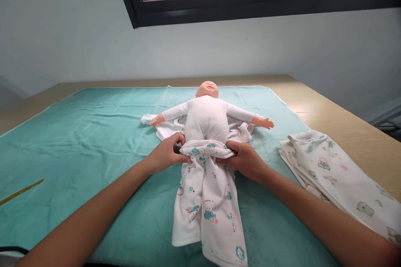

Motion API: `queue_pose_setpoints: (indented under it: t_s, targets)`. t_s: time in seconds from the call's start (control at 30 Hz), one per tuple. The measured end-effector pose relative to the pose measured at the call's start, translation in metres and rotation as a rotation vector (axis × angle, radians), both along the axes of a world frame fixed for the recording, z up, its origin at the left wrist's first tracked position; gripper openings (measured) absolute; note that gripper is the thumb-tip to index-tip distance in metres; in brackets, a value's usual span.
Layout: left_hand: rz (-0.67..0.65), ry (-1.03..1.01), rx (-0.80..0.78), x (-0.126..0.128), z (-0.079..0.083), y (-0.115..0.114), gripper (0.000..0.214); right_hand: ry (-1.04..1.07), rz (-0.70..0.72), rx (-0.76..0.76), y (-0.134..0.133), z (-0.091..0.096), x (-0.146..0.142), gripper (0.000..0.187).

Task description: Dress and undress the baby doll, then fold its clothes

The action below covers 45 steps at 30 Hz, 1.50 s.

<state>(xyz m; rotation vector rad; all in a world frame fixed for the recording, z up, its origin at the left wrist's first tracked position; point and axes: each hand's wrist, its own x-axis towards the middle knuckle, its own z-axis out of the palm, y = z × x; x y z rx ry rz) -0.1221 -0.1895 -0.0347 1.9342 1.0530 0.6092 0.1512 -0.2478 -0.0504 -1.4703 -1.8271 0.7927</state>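
Note:
A baby doll [207, 119] with a white cloth body lies on its back, head toward the wall and arms spread. White baby pants [208, 204] with a cat print cover its legs, and their waistband is bunched around the thighs. My left hand [167, 152] pinches the waistband at its left side, thumb in front. On the other side, my right hand [246, 158] grips the same waistband. Under the doll's back and arms lies a spread white garment [171, 128]. The doll's feet are hidden inside or under the pants.
A turquoise blanket [94, 142] covers most of the wooden table [338, 121]. To the right lies a folded printed cloth [338, 171]. A thin yellowish strip [21, 192] is at the far left. Behind the table stand a wall and a dark-framed window [219, 10].

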Motion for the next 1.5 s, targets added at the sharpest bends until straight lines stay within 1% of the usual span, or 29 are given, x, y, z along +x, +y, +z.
queue_pose_setpoints:
  t_s: [0.1, 0.2, 0.33, 0.47, 0.53, 0.6, 0.67, 0.7, 0.73, 0.77, 0.83, 0.87, 0.9, 0.93, 1.0, 1.07, 1.1, 1.17, 1.23, 1.3, 1.4, 1.5]
  targets:
    - [0.007, -0.020, -0.020, 0.000, 0.000, -0.002, 0.041, -0.057, -0.018, 0.048, -0.001, -0.001, -0.002, 0.053]
    - [0.054, -0.030, -0.028, 0.000, -0.001, -0.005, 0.041, -0.078, -0.004, 0.087, -0.002, -0.001, -0.004, 0.051]
    - [0.098, -0.066, -0.031, 0.000, 0.003, -0.011, 0.039, -0.017, 0.006, 0.089, -0.004, 0.000, -0.004, 0.050]
    - [0.128, -0.131, -0.103, 0.001, 0.007, -0.015, 0.037, 0.037, -0.004, 0.088, -0.007, 0.003, -0.004, 0.044]
    - [0.105, -0.147, -0.137, -0.001, 0.006, -0.015, 0.037, 0.058, -0.003, 0.064, -0.007, 0.004, -0.003, 0.040]
    - [0.056, -0.150, -0.161, -0.005, 0.006, -0.014, 0.038, 0.082, 0.028, 0.006, -0.006, 0.008, 0.001, 0.034]
    - [-0.012, -0.129, -0.170, -0.011, 0.007, -0.014, 0.043, 0.087, 0.089, -0.081, -0.008, 0.014, 0.009, 0.029]
    - [-0.057, -0.105, -0.165, -0.014, 0.009, -0.016, 0.050, 0.078, 0.135, -0.127, -0.010, 0.018, 0.013, 0.027]
    - [-0.108, -0.071, -0.154, -0.017, 0.012, -0.017, 0.061, 0.064, 0.187, -0.171, -0.013, 0.022, 0.017, 0.029]
    - [-0.163, -0.031, -0.143, -0.018, 0.015, -0.020, 0.076, 0.046, 0.242, -0.214, -0.017, 0.026, 0.021, 0.038]
    - [-0.256, 0.039, -0.122, -0.020, 0.021, -0.025, 0.101, 0.000, 0.323, -0.271, -0.027, 0.031, 0.024, 0.073]
    - [-0.279, 0.060, -0.112, -0.019, 0.023, -0.028, 0.108, -0.028, 0.334, -0.280, -0.031, 0.032, 0.024, 0.087]
    - [-0.282, 0.065, -0.096, -0.018, 0.024, -0.029, 0.109, -0.058, 0.319, -0.274, -0.035, 0.031, 0.022, 0.095]
    - [-0.273, 0.057, -0.072, -0.016, 0.024, -0.030, 0.107, -0.090, 0.286, -0.255, -0.037, 0.029, 0.019, 0.096]
    - [-0.246, 0.023, -0.019, -0.013, 0.022, -0.031, 0.099, -0.154, 0.206, -0.201, -0.039, 0.023, 0.012, 0.088]
    - [-0.234, 0.004, 0.008, -0.011, 0.020, -0.029, 0.091, -0.223, 0.173, -0.145, -0.038, 0.021, 0.006, 0.071]
    - [-0.231, 0.005, 0.009, -0.010, 0.019, -0.028, 0.087, -0.256, 0.188, -0.113, -0.036, 0.021, 0.004, 0.063]
    - [-0.217, 0.011, -0.006, -0.010, 0.019, -0.027, 0.079, -0.299, 0.250, -0.035, -0.033, 0.024, 0.001, 0.052]
    - [-0.204, 0.009, -0.028, -0.011, 0.019, -0.026, 0.073, -0.308, 0.302, 0.031, -0.033, 0.028, 0.000, 0.047]
    - [-0.194, 0.016, -0.043, -0.012, 0.018, -0.026, 0.068, -0.317, 0.318, 0.059, -0.034, 0.030, 0.000, 0.043]
    - [-0.178, 0.046, -0.065, -0.014, 0.018, -0.027, 0.063, -0.334, 0.297, 0.055, -0.038, 0.028, -0.001, 0.042]
    - [-0.165, 0.030, -0.085, -0.016, 0.019, -0.028, 0.056, -0.259, 0.282, 0.017, -0.043, 0.025, -0.001, 0.035]
